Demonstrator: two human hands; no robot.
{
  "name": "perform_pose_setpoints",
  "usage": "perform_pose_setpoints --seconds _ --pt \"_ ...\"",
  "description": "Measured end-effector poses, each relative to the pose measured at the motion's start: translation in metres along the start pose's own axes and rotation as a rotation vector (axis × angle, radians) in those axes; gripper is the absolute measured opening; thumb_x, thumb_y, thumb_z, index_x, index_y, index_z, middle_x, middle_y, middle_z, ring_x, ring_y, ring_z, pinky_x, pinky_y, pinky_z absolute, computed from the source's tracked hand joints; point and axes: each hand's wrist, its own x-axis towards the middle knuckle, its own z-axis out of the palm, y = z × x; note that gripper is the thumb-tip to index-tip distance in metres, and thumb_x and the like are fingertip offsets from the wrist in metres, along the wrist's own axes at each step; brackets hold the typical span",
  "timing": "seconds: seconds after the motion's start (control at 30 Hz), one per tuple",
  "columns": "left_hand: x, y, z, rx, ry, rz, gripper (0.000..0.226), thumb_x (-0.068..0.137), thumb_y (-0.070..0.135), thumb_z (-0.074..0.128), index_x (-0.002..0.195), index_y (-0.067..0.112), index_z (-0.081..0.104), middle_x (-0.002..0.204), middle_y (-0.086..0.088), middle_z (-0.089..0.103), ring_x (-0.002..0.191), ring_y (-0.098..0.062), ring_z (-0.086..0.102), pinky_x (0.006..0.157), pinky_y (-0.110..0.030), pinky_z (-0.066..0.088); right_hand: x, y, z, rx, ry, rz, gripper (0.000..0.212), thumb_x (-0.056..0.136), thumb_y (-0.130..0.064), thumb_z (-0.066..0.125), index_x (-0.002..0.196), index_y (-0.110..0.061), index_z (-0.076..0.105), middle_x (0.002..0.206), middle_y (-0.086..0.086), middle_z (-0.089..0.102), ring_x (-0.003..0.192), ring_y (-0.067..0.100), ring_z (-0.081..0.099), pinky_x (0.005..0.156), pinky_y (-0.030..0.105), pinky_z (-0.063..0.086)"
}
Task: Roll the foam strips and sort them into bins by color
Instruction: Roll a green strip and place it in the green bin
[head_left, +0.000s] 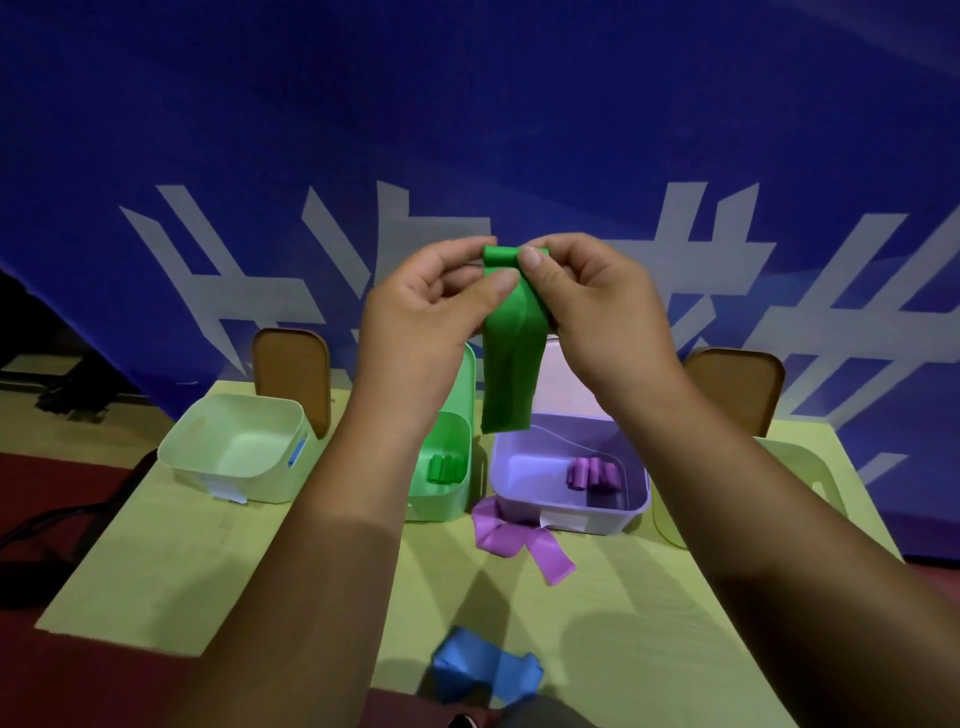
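A green foam strip (511, 358) hangs in the air above the bins, its top end curled into a small roll. My left hand (431, 306) and my right hand (587, 301) both pinch that rolled top between thumb and fingers. Below stands a green bin (457, 499) holding green rolls (444, 468), and beside it a purple bin (571, 514) with purple rolls (595, 473). A loose purple strip (519, 540) lies on the table in front of the purple bin. A blue strip (483, 670) lies crumpled at the near edge.
A pale cream bin (176, 457) sits at the left of the yellow-green table (156, 571), and another pale bin (810, 462) shows behind my right forearm. Two brown lids (291, 369) (737, 384) lean upright at the back. A blue banner hangs behind.
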Motion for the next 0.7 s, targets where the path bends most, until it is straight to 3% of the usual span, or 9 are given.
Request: perform_pose_setpoints --seconds 0.13,0.37,0.53,0.7 --pt "0.010 0.004 -0.005 0.099 0.014 0.071 0.042 0.093 0.008 0.084 0.133 0.013 0.073 0.105 -0.001 0.081 0.100 -0.016 0.080 0.089 -0.033 0.066 0.008 -0.009 0.012 -0.032 0.062 0.005 0.012 0.103 -0.031 0.070 0.104 -0.021 0.077 0.087 -0.004 0.078 0.083 0.021 0.075 0.081 0.053 0.062" --pt "0.028 0.006 -0.027 0.130 -0.034 0.073 0.039 0.096 0.010 0.080 0.135 0.014 0.073 0.110 0.000 0.082 0.105 -0.016 0.080 0.096 -0.043 0.065 0.016 -0.016 0.028 -0.073 0.076 -0.022 0.012 0.102 -0.031 0.071 0.107 -0.021 0.077 0.087 -0.004 0.078 0.085 0.021 0.075 0.078 0.052 0.063" --pt "0.037 0.006 -0.038 0.076 -0.066 0.036 0.035 0.099 0.007 0.077 0.132 0.015 0.074 0.105 -0.002 0.083 0.101 -0.018 0.081 0.095 -0.044 0.066 0.020 -0.017 0.041 -0.062 0.106 -0.070 0.010 0.102 -0.023 0.072 0.107 -0.017 0.076 0.091 0.003 0.076 0.088 0.028 0.072 0.076 0.047 0.062" --pt "0.041 -0.003 -0.042 -0.044 -0.100 -0.053 0.028 0.105 0.018 0.069 0.133 0.016 0.071 0.113 -0.004 0.082 0.106 -0.024 0.080 0.094 -0.047 0.065 0.019 -0.020 0.050 -0.086 0.183 -0.113 0.008 0.101 -0.020 0.073 0.106 -0.016 0.075 0.090 0.002 0.075 0.084 0.016 0.070 0.078 0.041 0.060"
